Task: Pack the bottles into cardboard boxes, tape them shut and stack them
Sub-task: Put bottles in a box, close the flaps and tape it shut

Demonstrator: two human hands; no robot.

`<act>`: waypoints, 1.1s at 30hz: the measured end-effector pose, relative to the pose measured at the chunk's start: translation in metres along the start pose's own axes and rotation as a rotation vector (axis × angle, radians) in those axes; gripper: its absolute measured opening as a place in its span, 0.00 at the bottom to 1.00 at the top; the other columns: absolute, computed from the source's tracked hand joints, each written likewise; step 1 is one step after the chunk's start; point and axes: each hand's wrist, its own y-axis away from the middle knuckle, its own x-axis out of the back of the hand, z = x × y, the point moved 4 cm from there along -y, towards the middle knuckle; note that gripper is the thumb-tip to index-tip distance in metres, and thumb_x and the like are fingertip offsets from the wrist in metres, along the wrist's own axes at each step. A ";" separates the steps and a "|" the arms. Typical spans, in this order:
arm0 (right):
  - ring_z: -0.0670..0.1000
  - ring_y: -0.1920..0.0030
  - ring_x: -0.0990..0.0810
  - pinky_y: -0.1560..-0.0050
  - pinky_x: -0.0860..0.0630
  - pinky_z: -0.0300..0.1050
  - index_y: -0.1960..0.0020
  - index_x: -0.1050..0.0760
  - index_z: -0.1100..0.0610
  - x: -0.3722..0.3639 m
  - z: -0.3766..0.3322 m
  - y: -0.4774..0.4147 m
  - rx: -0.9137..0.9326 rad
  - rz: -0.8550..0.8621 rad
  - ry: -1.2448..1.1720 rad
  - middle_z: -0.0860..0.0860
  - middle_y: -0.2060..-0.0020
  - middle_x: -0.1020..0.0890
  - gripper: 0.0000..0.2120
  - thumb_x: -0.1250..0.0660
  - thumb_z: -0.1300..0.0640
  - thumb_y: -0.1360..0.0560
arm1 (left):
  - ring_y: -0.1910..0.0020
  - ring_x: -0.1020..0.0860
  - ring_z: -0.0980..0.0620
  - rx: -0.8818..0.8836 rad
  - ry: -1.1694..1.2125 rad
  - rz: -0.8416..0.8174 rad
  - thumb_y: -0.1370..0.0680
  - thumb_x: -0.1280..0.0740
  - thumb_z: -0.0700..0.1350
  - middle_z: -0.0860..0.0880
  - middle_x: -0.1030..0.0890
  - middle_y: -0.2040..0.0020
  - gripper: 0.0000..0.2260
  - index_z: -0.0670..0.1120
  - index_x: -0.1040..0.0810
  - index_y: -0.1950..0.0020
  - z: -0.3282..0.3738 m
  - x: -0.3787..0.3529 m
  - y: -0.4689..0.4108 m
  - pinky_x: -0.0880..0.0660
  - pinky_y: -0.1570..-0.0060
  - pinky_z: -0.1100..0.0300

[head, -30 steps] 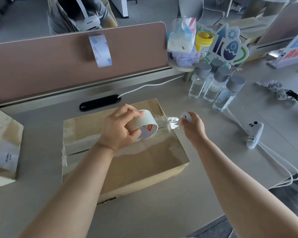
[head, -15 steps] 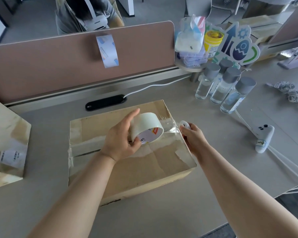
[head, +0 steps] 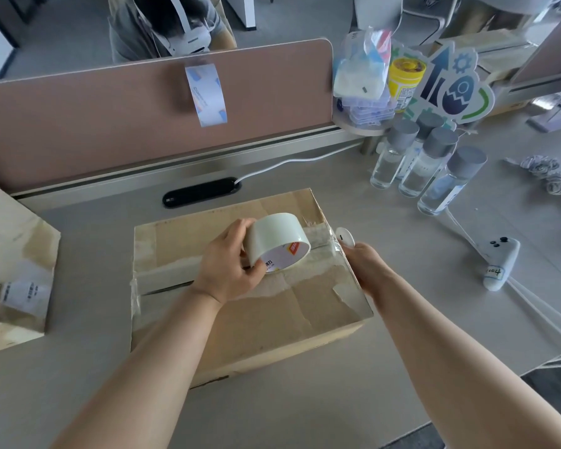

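A closed cardboard box (head: pixel 272 322) lies on the desk in front of me, with clear tape along its top seam. My left hand (head: pixel 229 267) grips a roll of clear packing tape (head: pixel 277 243) resting on the box top. A stretch of tape runs from the roll to the box's right edge. There my right hand (head: pixel 366 264) holds a small white cutter (head: pixel 345 236) against the tape. Several clear bottles with grey caps (head: pixel 425 166) stand at the back right of the desk.
A second taped cardboard box (head: pixel 13 264) sits at the far left. A white controller (head: pixel 501 264) with cables lies to the right. A brown partition (head: pixel 143 108) with a strip of tape stuck on it runs along the back; a person sits behind it. Supplies crowd the back right corner.
Both hands came down toward the box; the tape stretch that was held in the air now lies over the box's right edge, with my right hand and the cutter pressed close to it.
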 end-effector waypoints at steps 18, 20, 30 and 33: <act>0.50 0.69 0.31 0.69 0.34 0.42 0.60 0.32 0.54 0.017 0.000 -0.013 0.215 0.411 -0.061 0.51 0.68 0.27 0.05 0.36 0.59 0.28 | 0.61 0.28 0.56 -0.060 0.011 0.117 0.32 0.36 0.50 0.48 0.22 0.54 0.23 0.45 0.32 0.39 0.000 0.007 0.002 0.31 0.60 0.70; 0.47 0.73 0.32 0.72 0.35 0.39 0.62 0.34 0.54 0.021 -0.024 -0.006 0.386 0.398 -0.156 0.51 0.71 0.28 0.09 0.37 0.63 0.26 | 0.61 0.28 0.57 -0.066 0.004 0.121 0.32 0.36 0.50 0.46 0.21 0.53 0.22 0.45 0.32 0.41 0.001 0.008 0.003 0.32 0.59 0.71; 0.52 0.74 0.22 0.67 0.22 0.46 0.57 0.28 0.59 -0.033 -0.077 0.011 0.458 0.100 0.713 0.53 0.73 0.21 0.05 0.40 0.63 0.24 | 0.57 0.27 0.56 -0.076 -0.025 0.126 0.30 0.35 0.52 0.44 0.20 0.52 0.21 0.46 0.31 0.40 0.006 0.010 0.003 0.34 0.58 0.75; 0.53 0.74 0.21 0.65 0.21 0.48 0.60 0.31 0.58 -0.044 -0.073 0.011 0.398 0.032 0.884 0.54 0.71 0.21 0.07 0.44 0.66 0.26 | 0.58 0.27 0.56 -0.081 -0.024 0.107 0.30 0.35 0.52 0.44 0.20 0.52 0.21 0.46 0.32 0.39 0.007 0.008 0.003 0.31 0.60 0.69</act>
